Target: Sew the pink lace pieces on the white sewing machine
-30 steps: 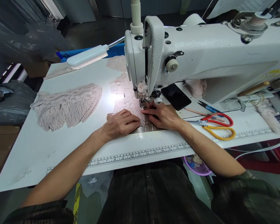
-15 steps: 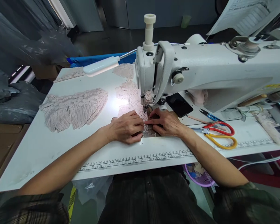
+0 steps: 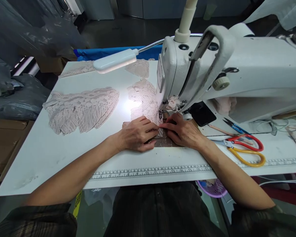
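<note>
We see two bare hands at work in the middle of the frame, close to the needle area of a white sewing machine (image 3: pixel 251 65), which fills the upper right. The pale pink lace piece (image 3: pixel 144 95) lies at the centre of the frame, and its lower end goes between the hands, just beside the presser foot. The left hand (image 3: pixel 139 134) rests palm down, left of centre, with bent fingers upon the lower part of this lace; we cannot tell if it pinches any cloth. The right hand (image 3: pixel 184 131) lies just right of centre, its index finger stretched to the lace edge and the other fingers curled; whether its grip closes on the cloth, we also cannot tell. The two hands are very near each other at the fingertips.

At the left of the frame we find another lace piece (image 3: pixel 82 110), spread on the white table (image 3: pixel 51 158). A lamp (image 3: pixel 115 61) shines from above the centre. Right of the right hand lie a black phone (image 3: pixel 202 113), blue snips (image 3: pixel 234 126) and scissors (image 3: pixel 246 149) with one red and one yellow handle. Along the lower table edge runs a printed ruler (image 3: pixel 150 172).
</note>
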`<action>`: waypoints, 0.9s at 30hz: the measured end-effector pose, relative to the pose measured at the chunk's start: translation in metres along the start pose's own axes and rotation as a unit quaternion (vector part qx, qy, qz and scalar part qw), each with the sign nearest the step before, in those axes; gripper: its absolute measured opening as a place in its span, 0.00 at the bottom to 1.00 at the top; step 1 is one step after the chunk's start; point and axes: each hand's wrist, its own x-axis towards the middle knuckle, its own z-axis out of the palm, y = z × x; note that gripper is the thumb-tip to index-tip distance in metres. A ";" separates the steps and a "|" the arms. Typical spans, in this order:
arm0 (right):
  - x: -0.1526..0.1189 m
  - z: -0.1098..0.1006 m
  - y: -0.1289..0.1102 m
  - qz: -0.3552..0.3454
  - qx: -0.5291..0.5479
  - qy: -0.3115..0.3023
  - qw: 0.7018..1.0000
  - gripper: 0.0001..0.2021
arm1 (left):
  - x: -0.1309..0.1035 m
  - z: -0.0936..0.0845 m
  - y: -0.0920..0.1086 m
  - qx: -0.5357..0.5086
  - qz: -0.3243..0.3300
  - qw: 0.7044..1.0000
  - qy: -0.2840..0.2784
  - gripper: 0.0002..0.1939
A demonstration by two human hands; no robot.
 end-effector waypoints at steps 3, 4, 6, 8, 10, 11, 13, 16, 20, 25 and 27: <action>0.002 0.000 -0.002 0.018 -0.022 -0.008 1.000 0.17 | -0.001 0.001 -0.002 -0.013 -0.011 1.000 -0.002 0.11; 0.002 0.000 -0.003 0.024 -0.026 -0.011 0.999 0.17 | -0.001 0.001 -0.003 -0.016 -0.015 1.000 -0.006 0.12; 0.003 0.001 -0.004 0.033 -0.032 -0.012 0.999 0.17 | -0.002 0.002 -0.003 -0.018 -0.023 0.999 -0.014 0.13; 0.003 0.001 -0.005 0.042 -0.036 -0.010 0.998 0.18 | -0.003 0.003 -0.004 -0.012 -0.032 0.999 -0.019 0.14; 0.002 0.000 -0.006 0.043 -0.037 -0.004 0.998 0.18 | -0.003 0.004 -0.004 0.000 -0.036 0.999 -0.022 0.15; 0.002 0.000 -0.006 0.041 -0.035 -0.001 0.999 0.19 | -0.003 0.005 -0.004 0.007 -0.037 0.999 -0.023 0.15; 0.001 0.000 -0.008 0.039 -0.031 0.002 0.999 0.19 | -0.003 0.006 -0.004 0.021 -0.033 0.999 -0.020 0.16; 0.001 -0.001 -0.009 0.048 -0.035 0.001 0.998 0.20 | -0.003 0.009 -0.005 0.031 -0.031 0.999 -0.010 0.17; 0.003 0.000 -0.009 0.057 -0.045 0.009 0.997 0.20 | -0.002 0.009 -0.006 0.031 -0.040 0.999 -0.015 0.18; -0.002 -0.001 -0.010 0.045 -0.004 0.011 0.999 0.19 | 0.000 0.008 -0.006 0.054 -0.050 0.997 -0.033 0.19; -0.003 -0.002 -0.011 0.044 0.001 0.008 0.999 0.19 | 0.001 0.007 -0.006 0.056 -0.054 0.996 -0.036 0.19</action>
